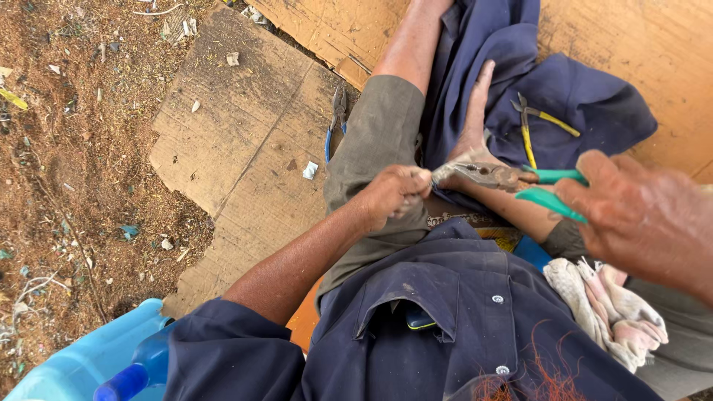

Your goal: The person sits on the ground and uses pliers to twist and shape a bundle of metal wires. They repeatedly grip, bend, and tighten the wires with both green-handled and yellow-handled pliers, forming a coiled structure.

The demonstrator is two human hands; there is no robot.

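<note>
We note our right hand (pixel 639 215) clenched around green-handled pliers (pixel 512 180) whose nose meets something small pinched in our left hand (pixel 394 194); blue-handled pliers (pixel 336 122) and yellow-handled pliers (pixel 536 126) lie unused nearby.

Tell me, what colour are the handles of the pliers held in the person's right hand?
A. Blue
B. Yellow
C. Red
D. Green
D: the right hand grips green-handled pliers, whose nose meets the left hand; the yellow-handled pliers lie on the dark blue cloth.
</note>
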